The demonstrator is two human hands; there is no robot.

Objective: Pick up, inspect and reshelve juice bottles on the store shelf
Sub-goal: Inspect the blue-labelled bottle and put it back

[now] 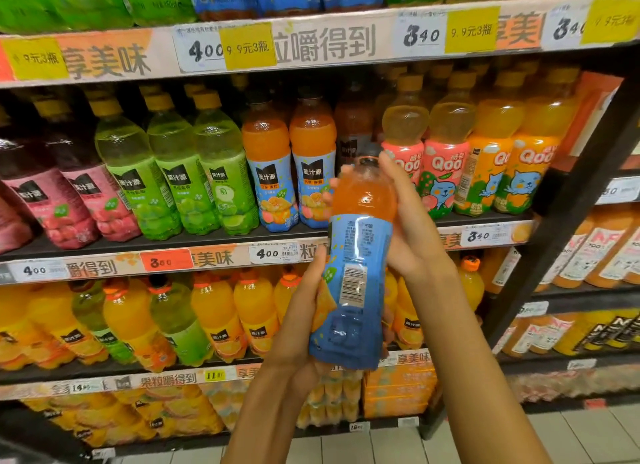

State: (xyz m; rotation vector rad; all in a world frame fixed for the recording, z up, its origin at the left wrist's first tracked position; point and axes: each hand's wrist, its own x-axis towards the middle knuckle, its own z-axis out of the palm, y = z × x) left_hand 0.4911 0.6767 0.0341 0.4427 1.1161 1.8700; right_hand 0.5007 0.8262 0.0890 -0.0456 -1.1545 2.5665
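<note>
Head view, both grips curled round glossy orange juice bottle [356, 255]; left hand [304, 311] low, right hand [405, 217] high

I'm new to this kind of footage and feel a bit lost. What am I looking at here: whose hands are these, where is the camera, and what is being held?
There is no machine here. A person wears one wide-angle camera on the head, so you look forward and down along their own arms at a store shelf.

Both hands hold one juice bottle in front of the shelf. The left hand grips its lower part from the side; the right hand grips its upper part, fingers up by the neck. The bottle holds orange drink and has a blue label, turned so that the barcode and small print face the camera, which fits inspecting it.

Behind it, two matching blue-label bottles stand on the shelf, with green bottles to their left and bottles with a cartoon cat on the label to their right. There appears to be a gap where the held bottle may have stood.
</note>
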